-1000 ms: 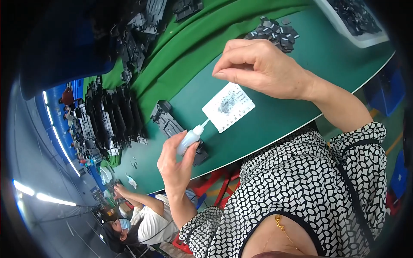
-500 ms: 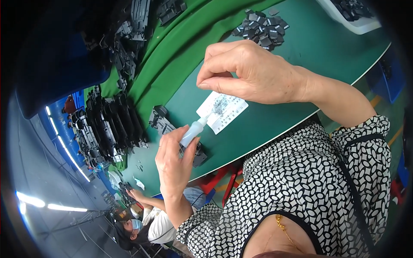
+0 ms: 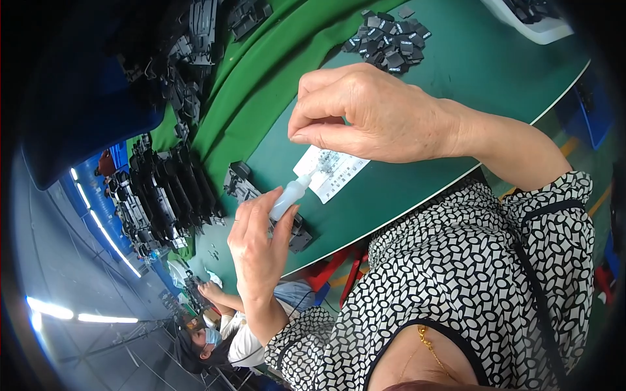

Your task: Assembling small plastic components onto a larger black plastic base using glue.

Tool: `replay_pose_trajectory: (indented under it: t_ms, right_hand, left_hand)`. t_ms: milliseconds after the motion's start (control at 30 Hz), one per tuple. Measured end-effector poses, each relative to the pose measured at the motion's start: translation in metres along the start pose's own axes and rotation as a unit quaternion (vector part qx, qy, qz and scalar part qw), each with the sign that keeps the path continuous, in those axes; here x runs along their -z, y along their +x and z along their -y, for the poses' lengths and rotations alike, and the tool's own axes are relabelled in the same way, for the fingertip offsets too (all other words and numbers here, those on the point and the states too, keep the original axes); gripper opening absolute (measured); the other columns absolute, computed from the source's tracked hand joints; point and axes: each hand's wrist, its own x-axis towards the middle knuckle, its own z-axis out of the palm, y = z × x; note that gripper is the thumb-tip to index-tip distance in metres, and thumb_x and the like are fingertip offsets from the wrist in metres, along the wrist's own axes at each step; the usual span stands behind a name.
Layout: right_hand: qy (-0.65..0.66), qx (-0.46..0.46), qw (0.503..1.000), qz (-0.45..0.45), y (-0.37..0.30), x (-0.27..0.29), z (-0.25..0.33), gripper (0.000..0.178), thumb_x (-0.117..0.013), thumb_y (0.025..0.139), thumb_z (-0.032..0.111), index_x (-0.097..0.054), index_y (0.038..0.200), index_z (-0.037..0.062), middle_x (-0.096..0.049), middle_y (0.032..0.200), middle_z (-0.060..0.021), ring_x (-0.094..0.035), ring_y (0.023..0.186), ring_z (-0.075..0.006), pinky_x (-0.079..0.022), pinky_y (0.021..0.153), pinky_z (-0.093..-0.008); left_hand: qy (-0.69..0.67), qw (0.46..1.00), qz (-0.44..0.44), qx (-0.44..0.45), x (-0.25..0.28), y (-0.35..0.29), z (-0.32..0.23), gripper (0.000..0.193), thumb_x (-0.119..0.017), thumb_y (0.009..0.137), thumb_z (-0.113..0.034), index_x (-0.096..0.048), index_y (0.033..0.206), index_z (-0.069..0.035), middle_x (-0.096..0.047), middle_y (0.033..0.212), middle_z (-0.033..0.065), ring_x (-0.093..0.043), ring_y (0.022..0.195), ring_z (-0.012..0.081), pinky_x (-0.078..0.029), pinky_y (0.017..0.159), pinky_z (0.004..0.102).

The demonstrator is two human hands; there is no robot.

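My left hand [image 3: 261, 244] is wrapped round a small translucent white squeeze bottle [image 3: 287, 199], tilted with its nozzle toward a white printed paper [image 3: 332, 179]. A small pile of tiny shiny pieces [image 3: 328, 161] lies on that paper. Above and beyond the paper, my right hand [image 3: 365, 117] is closed with thumb and fingers pinched together; whatever they hold is too small or hidden to make out. Partly behind my left hand, a black moulded plastic part [image 3: 241, 182] rests on the green table [image 3: 456, 85].
Beyond my right hand lies a heap of small black plates [image 3: 391, 42]. A white bin [image 3: 531, 26] with dark parts stands at the far right. Black moulded parts [image 3: 166, 189] are stacked at left beside a green cloth [image 3: 261, 85]. A masked co-worker [image 3: 241, 332] works at lower left.
Both hands have shifted slightly left in the picture, as have the table's things. My left hand keeps its hold on the bottle, and my right hand stays pinched.
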Motion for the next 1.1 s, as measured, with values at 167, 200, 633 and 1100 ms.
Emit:
replay_pose_trajectory:
  t_ms: [167, 200, 633, 1100]
  right_hand:
    - [0.004, 0.006, 1.0, -0.002, 0.0003, -0.0011, 0.0017, 0.01, -0.063, 0.083, 0.007, -0.066, 0.087, -0.0019, -0.058, 0.079, -0.0093, -0.058, 0.067, -0.0195, -0.047, 0.06, -0.0304]
    - [0.005, 0.007, 1.0, -0.001, 0.0009, -0.0008, 0.0031, 0.01, -0.063, 0.083, 0.007, -0.066, 0.087, -0.0019, -0.058, 0.079, -0.0093, -0.058, 0.067, -0.0195, -0.047, 0.06, -0.0304]
    - [0.006, 0.004, 1.0, 0.0, -0.0001, -0.0015, 0.0014, 0.01, -0.063, 0.083, 0.007, -0.065, 0.086, -0.0025, -0.058, 0.078, -0.0091, -0.058, 0.066, -0.019, -0.046, 0.059, -0.0301]
    - [0.006, -0.001, 1.0, 0.002, 0.0001, -0.0003, 0.0021, 0.01, -0.063, 0.083, 0.007, -0.065, 0.087, -0.002, -0.057, 0.078, -0.0087, -0.057, 0.066, -0.0184, -0.046, 0.059, -0.0296]
  left_hand:
    - [0.008, 1.0, -0.001, -0.007, 0.0027, 0.0007, -0.0021, 0.031, -0.075, 0.07, -0.002, -0.062, 0.099, 0.0, -0.065, 0.089, 0.0126, -0.062, 0.079, 0.0287, -0.05, 0.069, 0.0356]
    - [0.008, 1.0, -0.004, -0.003, 0.0045, 0.0001, -0.0038, 0.031, -0.075, 0.07, -0.001, -0.062, 0.098, 0.0, -0.066, 0.089, 0.0125, -0.062, 0.079, 0.0287, -0.05, 0.069, 0.0355]
    - [0.021, 1.0, -0.008, -0.018, 0.0022, 0.0021, -0.0035, 0.03, -0.075, 0.069, -0.001, -0.062, 0.097, -0.001, -0.066, 0.088, 0.0119, -0.061, 0.078, 0.0292, -0.05, 0.069, 0.0365]
    - [0.018, 0.999, -0.006, -0.025, 0.0023, 0.0033, -0.0041, 0.03, -0.074, 0.07, 0.0, -0.062, 0.096, 0.0, -0.065, 0.087, 0.0125, -0.061, 0.079, 0.0294, -0.05, 0.069, 0.0363]
